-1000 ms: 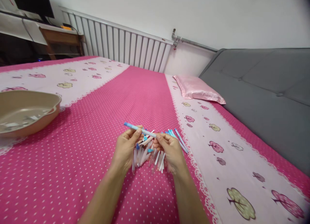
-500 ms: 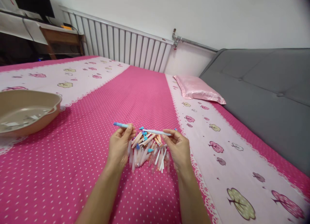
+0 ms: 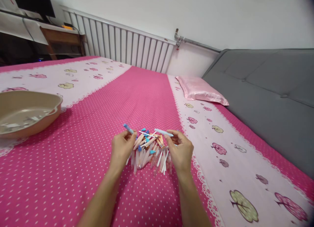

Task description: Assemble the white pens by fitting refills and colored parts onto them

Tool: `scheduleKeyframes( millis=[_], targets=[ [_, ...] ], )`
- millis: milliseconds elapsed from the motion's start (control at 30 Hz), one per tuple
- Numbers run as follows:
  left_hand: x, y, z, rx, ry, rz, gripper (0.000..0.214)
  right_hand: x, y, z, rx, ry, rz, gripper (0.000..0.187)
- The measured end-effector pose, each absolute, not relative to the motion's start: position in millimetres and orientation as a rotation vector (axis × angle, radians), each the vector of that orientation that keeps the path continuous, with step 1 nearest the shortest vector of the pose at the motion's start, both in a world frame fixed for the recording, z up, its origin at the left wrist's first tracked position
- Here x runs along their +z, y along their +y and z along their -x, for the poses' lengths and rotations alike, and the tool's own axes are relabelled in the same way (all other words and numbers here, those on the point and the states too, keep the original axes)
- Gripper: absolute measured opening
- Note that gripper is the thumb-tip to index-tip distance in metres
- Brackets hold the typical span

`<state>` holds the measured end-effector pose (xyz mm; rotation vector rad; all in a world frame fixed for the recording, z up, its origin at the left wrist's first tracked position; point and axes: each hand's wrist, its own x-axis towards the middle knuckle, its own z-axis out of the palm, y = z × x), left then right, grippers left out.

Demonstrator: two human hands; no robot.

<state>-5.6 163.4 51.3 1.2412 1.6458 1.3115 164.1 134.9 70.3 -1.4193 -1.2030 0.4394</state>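
My left hand [image 3: 123,147] is closed, pinching a light blue pen piece [image 3: 128,128] with a darker blue end that points up and left. My right hand [image 3: 181,151] is also closed, with a pale blue pen tube [image 3: 164,132] between thumb and fingers, its free end toward the left. Between and below both hands lies a heap of pen parts [image 3: 146,156]: pinkish clear barrels, thin white sticks, orange pieces and small blue pieces. One thin white stick [image 3: 147,134] rests across the top of the heap.
A beige basin [image 3: 52,114] holding white and clear bits stands at the left on the pink dotted bedspread [image 3: 80,148]. A pink pillow [image 3: 201,91] lies against the grey headboard [image 3: 265,86]. Behind the bed are a white radiator [image 3: 122,40] and a desk [image 3: 63,38].
The thin white stick that extended from the tube in my right hand now appears on the heap. My left hand has turned its pen piece to a steeper angle.
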Motion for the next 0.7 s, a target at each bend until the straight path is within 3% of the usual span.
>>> scheduleKeyframes(
  millis=[133, 267, 367, 467, 700],
  targets=[
    [41, 165, 10, 0.99, 1.893, -1.559, 0.022, 41, 151, -158, 0.515, -1.189, 1.438, 0.024],
    [38, 166, 8, 0.977, 1.925, -1.604, 0.025, 26, 160, -163, 0.674, -1.294, 1.466, 0.029],
    [39, 167, 8, 1.022, 1.965, -1.579, 0.042, 30, 158, -181, 0.458, -1.396, 1.686, 0.026],
    [42, 166, 9, 0.946, 2.004, -1.609, 0.045, 35, 153, -205, 0.245, -1.447, 2.075, 0.02],
    [52, 162, 10, 0.899, 1.991, -1.604, 0.043, 28, 149, -225, 0.27, -1.531, 2.485, 0.022]
  ],
)
